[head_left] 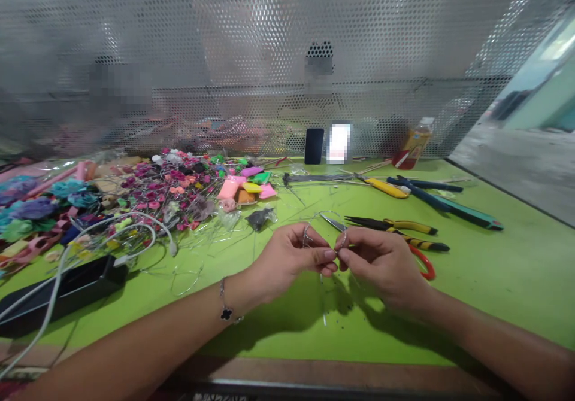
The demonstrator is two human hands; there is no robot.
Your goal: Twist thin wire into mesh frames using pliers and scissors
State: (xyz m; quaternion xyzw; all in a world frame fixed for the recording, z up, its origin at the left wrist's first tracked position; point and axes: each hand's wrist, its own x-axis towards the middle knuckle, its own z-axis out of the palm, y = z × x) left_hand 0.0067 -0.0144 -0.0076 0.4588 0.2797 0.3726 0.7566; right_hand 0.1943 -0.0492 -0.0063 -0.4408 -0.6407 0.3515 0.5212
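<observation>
A thin silvery twisted wire (pixel 306 233) curves in a loop between my two hands, above the green tabletop (pixel 287 329). My left hand (pixel 296 251) pinches it between thumb and fingers. Fingertip to fingertip with it, my right hand (pixel 381 263) also pinches the wire. The exact spot where the fingers meet hides part of the wire. Just behind my right hand lie black-and-yellow long-nose pliers (pixel 399 226) and scissors with a red handle (pixel 424 263), partly covered by that hand.
Further right lie yellow-handled pliers (pixel 386 187) and a teal-and-black tool (pixel 471 214). A bottle (pixel 413 143) and two phones, one dark (pixel 314 146), stand against the perforated metal screen (pixel 251 42). Colourful craft flowers (pixel 148 191), a black power strip (pixel 67 293) and a white cable (pixel 58 281) fill the left.
</observation>
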